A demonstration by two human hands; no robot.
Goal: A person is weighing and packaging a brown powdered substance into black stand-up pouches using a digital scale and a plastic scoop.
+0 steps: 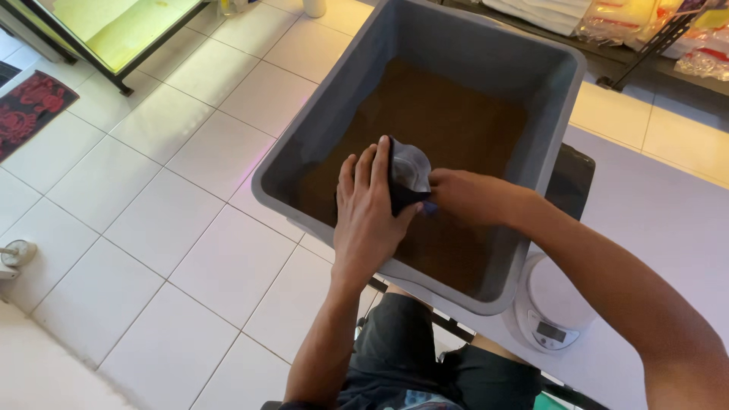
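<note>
While my left hand (370, 216) wrapped around the back of a small dark plastic pouch (408, 176), I kept it low inside the grey tub (486, 64), just above the bed of fine brown granular material (448, 114) that covered the tub's floor. My fingers were pressed together along the pouch's far side and my thumb hooked under its lower edge, so that hand was closed on it. My right hand (465, 196) pinched the pouch's near edge at the mouth, fingertips tight on the film, apparently holding it open.

I judged the pouch to be thin, soft and light, a glossy film that would crumple and slip under a loose hold and sag as it took on weight. It had no stiffness of its own, so the safest places to hold it seemed to be where I already had it: cradled from behind and below, with the rim pinched at one side.

Its long axis ran roughly upright but tilted, the pale shiny mouth turned up and toward my right hand, the closed bottom down toward the brown material and largely hidden behind my left palm.

A white kitchen scale (548, 307) sat on the pale table (668, 205) just beside the tub's near corner, over a white tiled floor (152, 212).
</note>
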